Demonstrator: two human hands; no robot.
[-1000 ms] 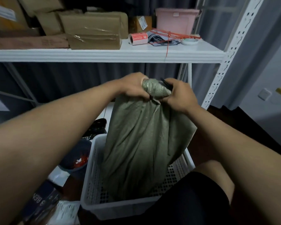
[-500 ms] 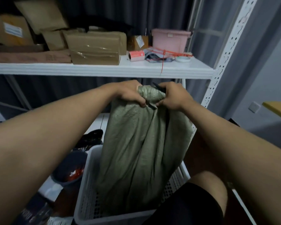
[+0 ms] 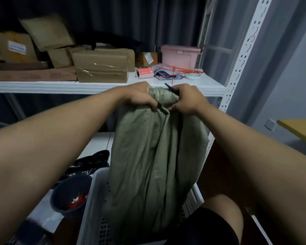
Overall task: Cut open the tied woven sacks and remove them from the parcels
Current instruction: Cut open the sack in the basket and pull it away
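Two hands meet at the gathered neck of an olive-green woven sack (image 3: 154, 156), just above the centre of the view. The left hand (image 3: 140, 98) has its fingers curled tight round the neck from the 9 o'clock side. The right hand (image 3: 189, 99) grips the neck from 3 o'clock, and a thin black strip (image 3: 170, 89) sticks up from its fist toward 11 o'clock; what it is cannot be told. The bunched top of the sack shows as a rounded knob between the two fists.

The sack hangs down from the hands toward 6 o'clock, its lower part standing inside a white perforated basket (image 3: 94, 206). At 8 o'clock of the basket sits a dark round bowl (image 3: 67, 193) with something red in it, and a crumpled black bag (image 3: 90, 162) lies just beyond that. A bare knee (image 3: 223, 209) shows at 5 o'clock.

Behind the hands, at 12 o'clock, runs a white shelf (image 3: 95, 86) on a slotted white upright (image 3: 240, 55). On it lie brown taped parcels (image 3: 101, 68) toward 10 o'clock, a pink lidded box (image 3: 178, 56) at 1 o'clock, a pink roll (image 3: 145, 73), and red cord (image 3: 180, 70) over grey cloth.
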